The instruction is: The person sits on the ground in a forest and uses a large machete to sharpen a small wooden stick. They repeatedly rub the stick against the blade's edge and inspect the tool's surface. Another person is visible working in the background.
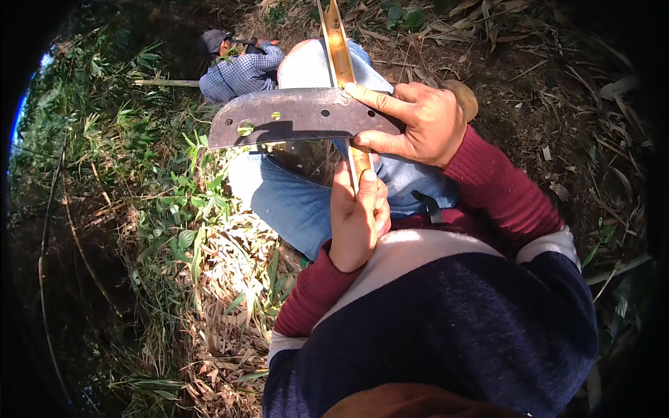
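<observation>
My left hand point(357, 219) is closed around the lower end of a split bamboo piece point(337, 47), its pale hollow inner side facing up. The bamboo runs away from me over my jeans. My right hand point(426, 124) grips a machete point(296, 120) with a broad dark blade, several holes through it and a rounded wooden handle end point(460, 99) behind the palm. The blade lies crosswise over the bamboo, pointing left, and hides part of it. My right index finger and thumb stretch along the blade, the fingertip by the bamboo; whether the edge cuts in, I cannot tell.
Ahead to the left, a person in a checked shirt point(240, 73) and dark cap bends low near a pole point(167, 83). Green plants point(188, 202) and dry leaves point(223, 279) cover the left ground. Brown soil with leaf litter point(543, 132) lies to the right.
</observation>
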Demonstrator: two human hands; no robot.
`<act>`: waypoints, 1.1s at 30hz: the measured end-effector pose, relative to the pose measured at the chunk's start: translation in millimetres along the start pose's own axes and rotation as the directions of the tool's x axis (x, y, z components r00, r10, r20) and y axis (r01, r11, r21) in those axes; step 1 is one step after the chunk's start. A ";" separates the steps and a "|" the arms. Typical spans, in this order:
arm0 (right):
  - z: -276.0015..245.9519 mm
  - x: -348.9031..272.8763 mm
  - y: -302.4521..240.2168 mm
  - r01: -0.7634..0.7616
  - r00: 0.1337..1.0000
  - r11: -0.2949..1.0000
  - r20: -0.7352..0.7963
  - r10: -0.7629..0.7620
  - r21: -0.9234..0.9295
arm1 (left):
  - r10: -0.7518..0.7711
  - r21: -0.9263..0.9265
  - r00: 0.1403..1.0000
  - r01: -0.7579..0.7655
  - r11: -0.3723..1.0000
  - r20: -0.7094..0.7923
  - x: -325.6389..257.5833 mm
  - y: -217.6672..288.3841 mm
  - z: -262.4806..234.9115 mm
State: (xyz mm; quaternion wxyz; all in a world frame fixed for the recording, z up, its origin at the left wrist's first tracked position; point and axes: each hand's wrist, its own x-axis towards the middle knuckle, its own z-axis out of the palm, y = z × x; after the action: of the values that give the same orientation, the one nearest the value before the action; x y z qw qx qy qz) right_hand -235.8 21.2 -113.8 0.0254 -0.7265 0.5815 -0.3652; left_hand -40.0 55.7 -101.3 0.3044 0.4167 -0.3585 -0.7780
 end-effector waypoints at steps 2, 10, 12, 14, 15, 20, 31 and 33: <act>-2.4 4.8 2.7 0.024 1.000 0.998 -0.007 -0.024 -0.058 | 0.002 0.018 1.000 -0.002 1.000 -0.009 -0.3 -1.8 0.5; 10.4 131.1 51.2 -0.356 0.904 0.918 0.185 0.386 -0.175 | 0.010 0.011 1.000 -0.010 1.000 -0.012 1.5 2.5 -0.6; 12.7 118.6 48.0 -0.297 0.943 0.945 0.114 0.313 -0.137 | 0.006 0.002 1.000 -0.006 1.000 -0.006 1.0 2.3 -2.6; 20.3 79.1 49.1 -0.193 0.981 0.977 -0.010 0.193 -0.093 | -0.009 -0.018 1.000 0.009 1.000 0.007 1.8 4.2 -1.6; 14.0 58.5 34.1 -0.128 0.992 0.987 0.002 0.129 -0.099 | -0.018 -0.030 1.000 0.018 0.999 0.005 0.7 3.7 -1.9; -2.5 2.4 -3.0 -0.044 0.999 0.993 0.004 0.044 -0.112 | 0.038 0.013 0.999 -0.038 0.999 0.014 1.7 -3.2 -1.9; 31.1 99.4 58.5 -0.147 0.983 0.981 -0.130 0.130 -0.129 | 0.016 -0.035 1.000 -0.016 0.999 0.003 1.7 3.8 -0.8; 14.5 60.9 27.6 -0.219 0.974 0.973 0.041 0.222 -0.071 | 0.016 -0.045 1.000 -0.015 0.999 0.018 0.3 1.7 -3.8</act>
State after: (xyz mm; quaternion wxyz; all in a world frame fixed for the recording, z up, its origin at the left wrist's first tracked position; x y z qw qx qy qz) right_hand -247.0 -45.9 -106.6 0.0558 -0.6666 0.6695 -0.3229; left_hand -36.6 53.4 -101.5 0.3164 0.3999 -0.3468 -0.7872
